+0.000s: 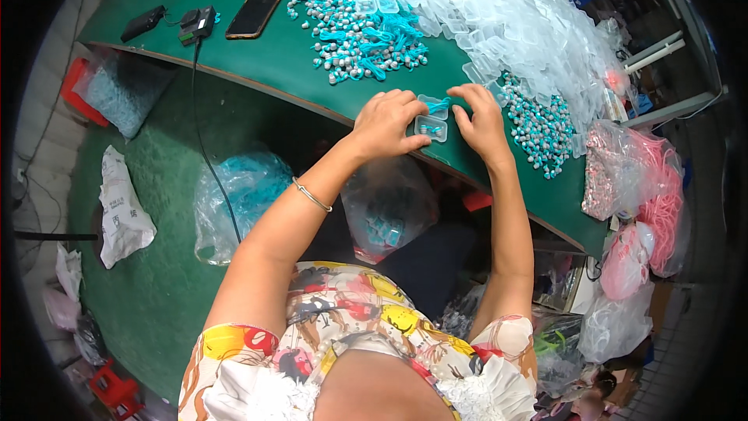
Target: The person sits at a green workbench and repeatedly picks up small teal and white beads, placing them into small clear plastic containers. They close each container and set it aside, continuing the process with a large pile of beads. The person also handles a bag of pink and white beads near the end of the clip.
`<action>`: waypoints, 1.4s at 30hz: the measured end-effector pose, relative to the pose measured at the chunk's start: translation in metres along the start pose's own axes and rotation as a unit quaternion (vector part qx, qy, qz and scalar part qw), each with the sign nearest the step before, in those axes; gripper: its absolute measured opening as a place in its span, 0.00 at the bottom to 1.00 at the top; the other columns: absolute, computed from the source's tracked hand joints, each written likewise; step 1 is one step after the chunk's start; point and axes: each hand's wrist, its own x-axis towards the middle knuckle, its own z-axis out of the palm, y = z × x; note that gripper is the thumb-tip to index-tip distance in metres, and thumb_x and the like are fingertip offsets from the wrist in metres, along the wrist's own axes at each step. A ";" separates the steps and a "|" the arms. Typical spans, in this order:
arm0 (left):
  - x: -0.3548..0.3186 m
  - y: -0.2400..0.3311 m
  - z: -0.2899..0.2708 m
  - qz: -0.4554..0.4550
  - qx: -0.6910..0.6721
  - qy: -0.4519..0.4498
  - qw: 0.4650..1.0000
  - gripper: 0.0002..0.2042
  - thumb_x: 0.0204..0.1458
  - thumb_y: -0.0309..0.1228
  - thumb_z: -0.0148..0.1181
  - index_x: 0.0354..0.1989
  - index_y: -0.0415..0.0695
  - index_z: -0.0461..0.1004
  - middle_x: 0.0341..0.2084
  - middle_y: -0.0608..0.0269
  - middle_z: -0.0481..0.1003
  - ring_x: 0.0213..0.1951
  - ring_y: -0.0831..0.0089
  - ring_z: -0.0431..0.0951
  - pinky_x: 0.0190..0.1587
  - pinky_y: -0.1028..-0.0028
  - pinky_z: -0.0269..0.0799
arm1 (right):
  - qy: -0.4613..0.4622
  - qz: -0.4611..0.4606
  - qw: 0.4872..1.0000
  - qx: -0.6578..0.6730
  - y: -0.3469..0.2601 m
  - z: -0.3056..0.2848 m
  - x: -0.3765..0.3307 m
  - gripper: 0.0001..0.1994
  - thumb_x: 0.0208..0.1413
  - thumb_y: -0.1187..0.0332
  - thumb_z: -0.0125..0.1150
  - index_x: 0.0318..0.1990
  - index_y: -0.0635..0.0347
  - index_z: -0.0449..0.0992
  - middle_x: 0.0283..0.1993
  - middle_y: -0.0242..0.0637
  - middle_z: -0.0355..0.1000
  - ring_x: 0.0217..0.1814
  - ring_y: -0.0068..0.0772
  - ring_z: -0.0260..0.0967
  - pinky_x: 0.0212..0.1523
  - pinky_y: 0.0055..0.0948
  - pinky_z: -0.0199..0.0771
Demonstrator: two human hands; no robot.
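A small clear plastic box (441,137) lies unfolded near the table's front edge, its two halves side by side. Teal cord (437,107) rests in the far half, and small teal-and-grey pieces show in the near half. My left hand (383,122) grips the box's left side, thumb against the near half and fingers curled by the far half. On the other side, my right hand (483,126) is open, thumb and forefinger apart next to the box; whether a fingertip touches it I cannot tell. Beyond lies a pile of teal-and-grey bead-like pieces with teal cords (343,27).
Many clear boxes (506,12) are heaped at the far right, beside a second pile of teal-and-grey pieces (538,129). A phone (255,13) and a black device (197,25) with a cable lie at left. Filled bags (615,171) hang by the right edge.
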 end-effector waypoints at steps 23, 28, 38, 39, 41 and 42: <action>0.000 -0.002 0.000 -0.017 -0.011 -0.015 1.000 0.22 0.37 0.44 0.74 0.40 0.48 0.77 0.33 0.64 0.73 0.41 0.62 0.74 0.44 0.62 0.68 | -0.035 -0.040 0.998 -0.025 -0.014 0.005 -0.028 0.07 0.48 0.71 0.67 0.36 0.54 0.80 0.36 0.30 0.75 0.43 0.36 0.72 0.46 0.38 0.64; 0.000 -0.002 0.001 -0.016 -0.007 -0.013 1.000 0.22 0.38 0.44 0.73 0.41 0.48 0.77 0.32 0.65 0.73 0.40 0.63 0.74 0.43 0.62 0.68 | -0.038 -0.067 0.995 -0.067 -0.026 0.000 -0.034 0.10 0.49 0.73 0.64 0.40 0.54 0.80 0.37 0.32 0.73 0.44 0.36 0.71 0.45 0.38 0.64; 0.001 0.000 0.000 -0.005 -0.007 -0.011 1.000 0.21 0.38 0.43 0.73 0.40 0.48 0.76 0.31 0.65 0.73 0.39 0.62 0.74 0.42 0.62 0.69 | -0.025 0.046 0.999 0.014 -0.001 -0.002 -0.014 0.10 0.55 0.72 0.59 0.45 0.58 0.79 0.42 0.37 0.74 0.49 0.43 0.70 0.47 0.41 0.68; 0.001 0.000 -0.002 -0.008 -0.007 -0.012 1.000 0.21 0.38 0.43 0.73 0.40 0.49 0.76 0.31 0.65 0.73 0.39 0.62 0.74 0.42 0.63 0.69 | -0.052 0.060 0.997 0.015 0.008 0.004 -0.013 0.11 0.56 0.71 0.59 0.46 0.58 0.79 0.42 0.37 0.74 0.49 0.44 0.70 0.48 0.41 0.68; 0.001 -0.001 -0.001 -0.002 -0.004 -0.012 1.000 0.21 0.38 0.44 0.73 0.40 0.49 0.76 0.31 0.65 0.72 0.39 0.62 0.74 0.42 0.63 0.68 | -0.104 0.085 0.991 0.017 0.022 0.015 -0.012 0.11 0.57 0.69 0.58 0.46 0.60 0.78 0.43 0.39 0.73 0.50 0.45 0.69 0.50 0.42 0.69; 0.000 -0.002 0.000 0.000 -0.004 -0.011 1.000 0.21 0.38 0.44 0.73 0.40 0.49 0.76 0.31 0.65 0.72 0.39 0.62 0.74 0.42 0.63 0.68 | -0.119 0.077 0.990 0.015 0.020 0.014 -0.011 0.11 0.54 0.70 0.62 0.45 0.61 0.78 0.42 0.40 0.73 0.45 0.45 0.71 0.46 0.40 0.72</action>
